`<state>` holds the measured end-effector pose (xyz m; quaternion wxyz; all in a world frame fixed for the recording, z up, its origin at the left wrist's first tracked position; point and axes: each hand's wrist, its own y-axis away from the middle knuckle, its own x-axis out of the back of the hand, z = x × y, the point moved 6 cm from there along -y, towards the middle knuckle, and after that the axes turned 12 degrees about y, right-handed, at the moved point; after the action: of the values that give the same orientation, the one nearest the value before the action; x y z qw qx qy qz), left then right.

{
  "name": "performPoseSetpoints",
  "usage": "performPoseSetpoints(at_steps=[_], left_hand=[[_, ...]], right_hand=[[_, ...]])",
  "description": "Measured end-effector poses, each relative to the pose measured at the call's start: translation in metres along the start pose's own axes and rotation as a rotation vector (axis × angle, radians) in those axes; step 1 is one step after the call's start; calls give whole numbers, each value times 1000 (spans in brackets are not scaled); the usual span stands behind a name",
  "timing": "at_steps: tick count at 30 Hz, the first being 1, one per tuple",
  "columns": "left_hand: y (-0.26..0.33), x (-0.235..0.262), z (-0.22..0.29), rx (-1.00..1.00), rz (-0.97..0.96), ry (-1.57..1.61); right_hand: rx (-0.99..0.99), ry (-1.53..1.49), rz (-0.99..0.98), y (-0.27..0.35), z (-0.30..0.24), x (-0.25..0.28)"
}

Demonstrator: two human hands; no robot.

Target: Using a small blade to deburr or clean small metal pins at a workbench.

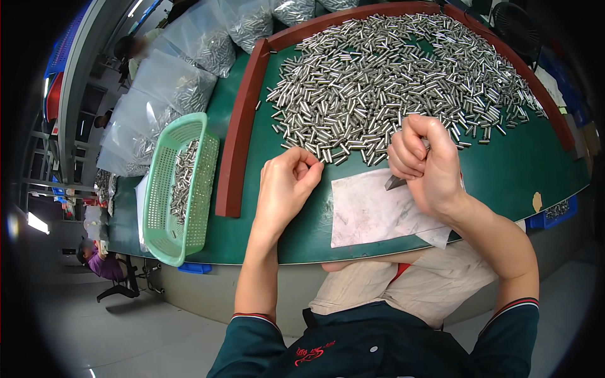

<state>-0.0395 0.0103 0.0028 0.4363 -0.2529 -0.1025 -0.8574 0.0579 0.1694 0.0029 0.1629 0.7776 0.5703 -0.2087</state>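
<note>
- Worktop [293, 246]: green, its near edge running past the person's lap.
- Pile [378, 82]: loose metal pins, spread from the far edge toward the middle of the worktop.
- Rails [241, 138]: red, bordering the pile left, right and at the far edge; the left one stands between the left hand and the basket, so a reach that way must clear it.
- Bags [161, 85]: clear, filled with metal parts, along the worktop's left and far-left edges.
- Basket [200, 195]: green, part-filled with pins, at the near-left corner.
- Cloth [359, 214]: stained, by the near edge, partly under the right forearm.
- Right hand [428, 164]: curled tight round the tool.
- Left hand [283, 183]: thumb and forefinger pressed together beside the pile's near edge; whether they pinch a pin, I cannot tell.
- Tool [395, 183]: dark, tip over the cloth. The step looks like handling pins singly; the next move probably calls for a fine fingertip pinch.
</note>
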Motion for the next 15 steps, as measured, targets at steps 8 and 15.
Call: performPoseSetpoints(at_steps=[8, 15], left_hand=[[6, -33, -5, 335, -361, 919], [6, -35, -6, 302, -318, 826]], right_hand=[[14, 0, -30, 0, 1, -2], [6, -5, -41, 2, 1, -2]])
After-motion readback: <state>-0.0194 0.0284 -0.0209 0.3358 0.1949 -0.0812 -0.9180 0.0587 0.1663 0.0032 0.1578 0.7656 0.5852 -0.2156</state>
